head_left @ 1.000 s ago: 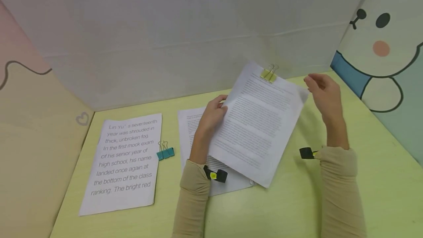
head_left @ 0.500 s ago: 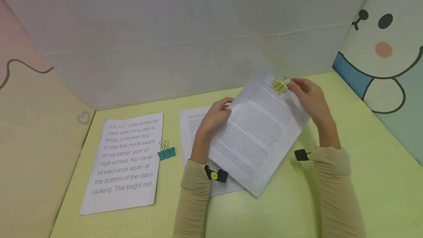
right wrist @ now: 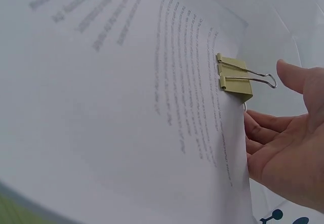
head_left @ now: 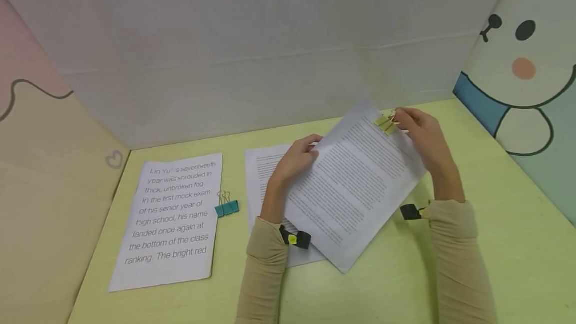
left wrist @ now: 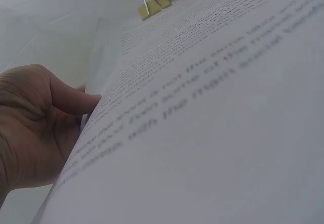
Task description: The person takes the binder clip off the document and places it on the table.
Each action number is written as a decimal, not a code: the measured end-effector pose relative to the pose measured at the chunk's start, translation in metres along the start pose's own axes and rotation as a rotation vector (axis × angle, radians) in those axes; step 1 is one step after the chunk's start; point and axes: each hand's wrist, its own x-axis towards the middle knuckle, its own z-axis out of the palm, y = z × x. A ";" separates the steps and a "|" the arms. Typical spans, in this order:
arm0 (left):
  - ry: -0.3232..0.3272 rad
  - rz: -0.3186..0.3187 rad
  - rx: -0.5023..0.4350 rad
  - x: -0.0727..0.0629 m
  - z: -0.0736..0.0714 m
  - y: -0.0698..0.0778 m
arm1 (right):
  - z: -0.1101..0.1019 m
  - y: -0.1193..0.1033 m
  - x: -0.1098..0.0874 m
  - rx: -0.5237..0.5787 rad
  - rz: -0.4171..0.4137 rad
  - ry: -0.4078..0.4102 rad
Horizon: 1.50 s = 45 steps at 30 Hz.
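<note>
A sheaf of printed paper (head_left: 342,189) is raised at a slant, a yellow binder clip (head_left: 386,125) fastened on its top edge. My left hand (head_left: 297,159) grips the sheaf's left edge; in the left wrist view the thumb (left wrist: 76,100) lies on the printed face, most fingers hidden behind. My right hand (head_left: 423,134) is at the clip. The right wrist view has its thumb (right wrist: 291,75) just off the clip's wire handle (right wrist: 263,77), with the other fingers (right wrist: 268,130) at the back of the paper's edge, below the clip.
Beneath the raised sheaf, another printed sheet (head_left: 265,164) lies on the light green table (head_left: 508,244). At the left is a large-print stack (head_left: 171,224) with a teal binder clip (head_left: 227,208) at its right edge. A pale wall (head_left: 252,54) rises behind.
My right hand has come left from beyond the sheaf's corner to the yellow clip. The sheaf has tilted further clockwise, its top shifting right and down, while my left hand keeps its grip.
</note>
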 end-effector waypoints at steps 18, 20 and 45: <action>-0.016 0.002 0.032 0.001 0.000 0.000 | -0.011 0.001 -0.003 0.032 -0.024 -0.042; -0.014 0.001 0.039 0.001 0.000 -0.001 | -0.011 0.001 -0.003 0.025 -0.033 -0.060; -0.065 0.010 0.047 0.000 -0.005 -0.001 | -0.009 -0.001 -0.002 0.271 -0.095 0.200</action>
